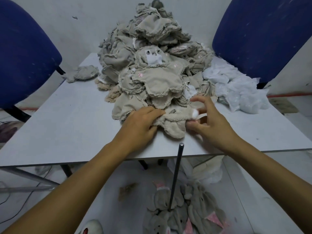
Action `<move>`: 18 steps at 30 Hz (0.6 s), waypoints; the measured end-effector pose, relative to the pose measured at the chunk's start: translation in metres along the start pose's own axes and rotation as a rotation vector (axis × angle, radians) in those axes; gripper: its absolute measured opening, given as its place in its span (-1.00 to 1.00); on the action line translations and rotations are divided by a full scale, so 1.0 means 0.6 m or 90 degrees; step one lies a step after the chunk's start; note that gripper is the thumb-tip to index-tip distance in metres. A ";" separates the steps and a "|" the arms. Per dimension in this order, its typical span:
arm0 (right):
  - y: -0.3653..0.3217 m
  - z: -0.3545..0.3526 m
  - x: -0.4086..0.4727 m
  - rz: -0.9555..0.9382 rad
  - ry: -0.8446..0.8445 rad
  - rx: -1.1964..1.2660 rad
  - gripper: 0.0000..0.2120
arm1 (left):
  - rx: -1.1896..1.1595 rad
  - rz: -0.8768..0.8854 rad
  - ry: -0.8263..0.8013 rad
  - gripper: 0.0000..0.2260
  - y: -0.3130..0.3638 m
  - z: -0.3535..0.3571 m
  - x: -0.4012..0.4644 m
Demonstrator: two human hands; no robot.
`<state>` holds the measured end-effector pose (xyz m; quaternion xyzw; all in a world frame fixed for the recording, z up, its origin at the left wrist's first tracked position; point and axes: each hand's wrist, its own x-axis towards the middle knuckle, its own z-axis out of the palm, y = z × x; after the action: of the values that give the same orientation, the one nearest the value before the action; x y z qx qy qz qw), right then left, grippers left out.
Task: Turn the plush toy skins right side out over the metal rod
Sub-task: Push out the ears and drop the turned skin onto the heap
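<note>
The fingers (157, 114) of the left hand (140, 125) curl over the near-left edge of one plush skin (172, 122) and grip it, the fingertips buried in the fabric so their ends cannot be seen. The right hand (211, 120) is motion-blurred; its fingers are loosely spread at the skin's right end, near a small white tuft (195, 113), and whether they actually pinch the cloth cannot be told.

That skin lies at the near foot of the big pile (152, 65), cream and fuzzy, with a raw frayed seam showing along its edge. The pile behind it is heaped high with grey-beige skins, seams outward, a few showing pink paw marks; how far it runs back is hidden by its own bulk.

The metal rod (176, 176) stands just in front of the pile's table (67, 124), its top level with the table edge, its base lost among grey plush toys (177, 215) on the floor. White stuffing or film (236, 88) lies right of the pile. A blue chair (25, 53) stands left of the pile and another (263, 34) right, both cut off by the frame.
</note>
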<state>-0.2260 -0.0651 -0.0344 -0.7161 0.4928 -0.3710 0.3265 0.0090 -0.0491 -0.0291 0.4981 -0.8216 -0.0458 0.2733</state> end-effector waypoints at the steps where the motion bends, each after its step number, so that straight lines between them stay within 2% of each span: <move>1: 0.007 -0.002 -0.001 0.005 0.025 -0.037 -0.55 | -0.025 -0.009 0.002 -0.63 -0.003 -0.001 0.001; 4: 0.013 -0.016 0.003 0.041 0.174 0.012 -0.71 | -0.117 -0.053 0.024 -0.71 -0.005 -0.015 0.006; 5: 0.014 -0.021 0.006 0.047 0.208 0.031 -0.72 | -0.096 -0.042 0.047 -0.72 -0.006 -0.020 0.008; 7: 0.014 -0.027 0.009 0.036 0.213 -0.019 -0.72 | 0.043 0.035 0.060 -0.70 -0.004 -0.025 0.008; 8: 0.014 -0.025 0.008 0.037 0.201 -0.066 -0.68 | 0.098 0.085 0.042 -0.67 0.000 -0.022 0.006; 10: 0.016 -0.016 0.000 0.043 0.190 -0.143 -0.59 | 0.133 0.121 -0.075 -0.62 0.009 -0.015 -0.002; 12: 0.007 -0.011 -0.007 -0.017 0.222 -0.215 -0.63 | 0.092 0.062 -0.182 -0.56 0.011 -0.011 -0.007; 13: 0.000 -0.007 -0.010 -0.075 0.225 -0.243 -0.68 | 0.054 0.032 -0.197 -0.56 0.012 -0.010 -0.005; 15: -0.015 0.005 -0.015 -0.187 0.162 -0.282 -0.81 | 0.000 -0.011 -0.158 -0.59 0.019 -0.006 0.003; 18: -0.024 0.035 -0.028 -0.249 -0.005 -0.349 -0.87 | 0.101 -0.072 -0.042 -0.79 0.034 0.006 0.015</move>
<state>-0.2053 -0.0425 -0.0367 -0.8597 0.4262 -0.2777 0.0463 -0.0124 -0.0471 -0.0211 0.5622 -0.8017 -0.0125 0.2028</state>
